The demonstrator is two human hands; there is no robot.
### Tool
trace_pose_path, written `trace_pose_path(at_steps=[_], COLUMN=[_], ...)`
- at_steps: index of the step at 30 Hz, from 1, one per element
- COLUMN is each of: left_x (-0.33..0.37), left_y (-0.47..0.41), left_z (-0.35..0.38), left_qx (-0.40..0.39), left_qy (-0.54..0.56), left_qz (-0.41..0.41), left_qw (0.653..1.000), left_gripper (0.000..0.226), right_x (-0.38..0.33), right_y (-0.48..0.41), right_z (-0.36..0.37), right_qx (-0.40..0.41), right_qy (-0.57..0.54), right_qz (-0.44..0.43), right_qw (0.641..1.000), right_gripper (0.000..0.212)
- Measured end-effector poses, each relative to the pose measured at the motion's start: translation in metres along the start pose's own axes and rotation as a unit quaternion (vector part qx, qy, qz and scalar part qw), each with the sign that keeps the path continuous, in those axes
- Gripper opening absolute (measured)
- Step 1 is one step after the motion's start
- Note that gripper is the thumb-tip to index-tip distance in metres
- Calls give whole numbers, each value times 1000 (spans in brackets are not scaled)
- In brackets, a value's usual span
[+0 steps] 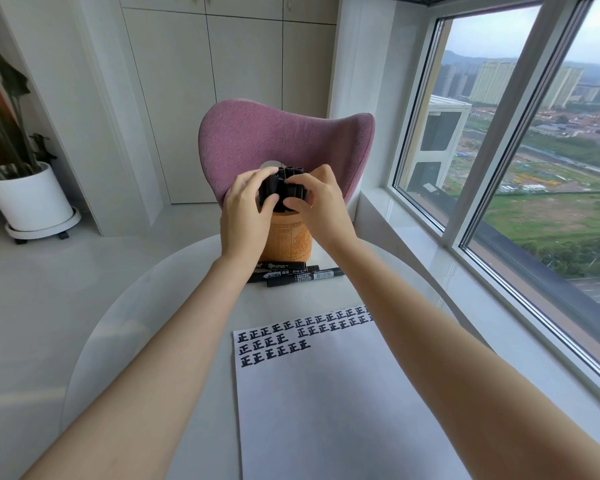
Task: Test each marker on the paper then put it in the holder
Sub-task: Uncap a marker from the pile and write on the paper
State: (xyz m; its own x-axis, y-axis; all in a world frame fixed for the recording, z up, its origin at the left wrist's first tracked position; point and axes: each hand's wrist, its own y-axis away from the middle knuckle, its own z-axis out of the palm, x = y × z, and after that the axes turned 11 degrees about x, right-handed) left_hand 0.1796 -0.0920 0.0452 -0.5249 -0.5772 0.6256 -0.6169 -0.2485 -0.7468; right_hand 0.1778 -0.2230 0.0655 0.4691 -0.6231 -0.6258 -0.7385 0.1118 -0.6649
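An orange-brown holder (289,241) stands at the far side of the round white table (125,327). Several black markers (285,184) stick up out of it in a bunch. My left hand (246,206) wraps its fingers round the bunch from the left, and my right hand (317,202) grips it from the right. Three more black markers (293,274) lie flat on the table right in front of the holder. Nearer to me lies a white paper (326,403) with rows of black test marks (291,337) along its top.
A pink chair (284,136) stands just behind the table. A white plant pot (32,199) sits on the floor at the left. A window sill and large windows (520,188) run along the right. White cupboards line the back wall.
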Motion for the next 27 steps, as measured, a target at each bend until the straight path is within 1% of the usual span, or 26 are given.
trace_pose_path(at_steps=[3, 6, 9, 10, 12, 14, 16, 17, 21, 25, 27], left_x=[3, 4, 1, 0, -2, -3, -3, -3, -3, 4, 8], left_y=[-1, -2, -2, -1, 2, 4, 3, 2, 2, 1, 0], left_z=[-1, 0, 2, 3, 3, 4, 3, 2, 0, 1, 2], left_qx=[8, 10, 6, 0, -17, -21, -15, -19, -38, -41, -40], left_qy=[18, 12, 0, -9, -25, -22, -11, -10, -19, -29, -48], left_qz=[-17, 1, 6, 18, 32, 22, 14, 10, 2, 6, 17], left_qw=[1000, 1000, 1000, 1000, 999, 999, 1000, 1000, 999, 999, 998], left_gripper=[37, 36, 37, 39, 45, 47, 44, 44, 43, 41, 38], right_x=[-1, -1, -2, -3, -7, -12, -13, -12, -10, -13, -15], right_y=[-5, -5, -5, -7, -11, -13, -15, -15, -10, -6, -8], right_z=[-1, 1, 6, 6, 6, 5, 4, 3, -8, -11, -13], right_qx=[9, 39, 67, 67, 47, 36, 33, 35, 41, 46, 42], right_qy=[-18, -62, -101, -100, -62, -23, 12, 15, -45, 14, 22], right_qz=[12, 14, 37, 46, 49, 20, -7, -8, 5, -17, -20], right_qw=[1000, 997, 992, 992, 996, 999, 999, 999, 998, 999, 999], right_gripper=[27, 20, 10, 8, 13, 19, 20, 20, 19, 14, 13])
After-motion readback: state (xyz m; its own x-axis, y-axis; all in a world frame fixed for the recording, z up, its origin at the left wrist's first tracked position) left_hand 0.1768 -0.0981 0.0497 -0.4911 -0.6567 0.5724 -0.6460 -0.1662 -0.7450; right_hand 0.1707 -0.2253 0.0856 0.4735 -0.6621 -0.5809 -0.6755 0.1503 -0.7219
